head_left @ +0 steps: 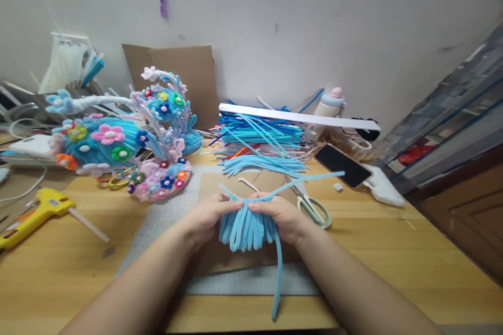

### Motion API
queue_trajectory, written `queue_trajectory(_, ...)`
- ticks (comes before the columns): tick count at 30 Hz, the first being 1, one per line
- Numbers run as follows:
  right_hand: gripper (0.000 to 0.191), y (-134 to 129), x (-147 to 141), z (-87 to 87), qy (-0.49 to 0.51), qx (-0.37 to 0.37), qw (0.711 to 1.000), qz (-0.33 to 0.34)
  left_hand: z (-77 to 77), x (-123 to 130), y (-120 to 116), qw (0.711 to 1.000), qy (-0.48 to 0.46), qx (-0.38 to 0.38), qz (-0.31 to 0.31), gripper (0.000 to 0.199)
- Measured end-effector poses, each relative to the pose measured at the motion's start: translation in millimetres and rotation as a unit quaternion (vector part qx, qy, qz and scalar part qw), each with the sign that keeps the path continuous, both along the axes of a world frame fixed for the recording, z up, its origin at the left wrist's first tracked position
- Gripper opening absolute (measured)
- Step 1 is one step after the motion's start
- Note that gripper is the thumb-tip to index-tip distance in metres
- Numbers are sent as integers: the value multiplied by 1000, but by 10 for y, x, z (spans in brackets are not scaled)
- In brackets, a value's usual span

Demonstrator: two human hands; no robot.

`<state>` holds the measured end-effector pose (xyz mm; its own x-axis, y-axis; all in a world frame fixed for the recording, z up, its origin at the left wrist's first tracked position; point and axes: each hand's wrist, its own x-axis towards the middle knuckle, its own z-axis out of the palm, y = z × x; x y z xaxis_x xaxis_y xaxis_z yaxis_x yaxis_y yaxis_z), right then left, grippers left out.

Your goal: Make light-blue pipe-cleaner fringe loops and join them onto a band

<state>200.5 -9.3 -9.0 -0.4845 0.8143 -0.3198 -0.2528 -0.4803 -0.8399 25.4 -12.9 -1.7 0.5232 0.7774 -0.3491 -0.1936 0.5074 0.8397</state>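
Observation:
Between my two hands hangs a bundle of light blue pipe cleaners (245, 230), bent into a row of loops that point down. My left hand (210, 217) pinches its top edge from the left, thumb in front. My right hand (283, 215) grips the same top edge from the right, its thumb close to the left one. One loose end sticks out to the upper right, a shorter one to the upper left, and a long one dangles below my right hand. My fingers behind the bundle are hidden. Beneath it lies a piece of cardboard (212, 259).
Scissors (314, 209) lie right of my right hand, near a phone (342, 165). Stacked pipe cleaners (259, 138) sit behind. On the left are fuzzy flower decorations (104, 138) and a yellow glue gun (39, 214). A grey cutting mat (255, 281) lies under the cardboard.

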Motion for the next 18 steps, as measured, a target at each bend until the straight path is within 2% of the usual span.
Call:
queue_trajectory(7, 28, -28, -11, 37, -11, 23, 1000, -11, 3, -8, -27, 1000, 7, -1, -16, 22)
queue_trajectory(13, 33, -18, -26, -5, -32, 33, 999, 12, 27, 33, -17, 980, 146, 124, 50, 30)
queue_trajectory(18, 26, 4, -34, -75, -64, 45, 997, -3, 54, 42, -34, 977, 153, 141, 37, 28)
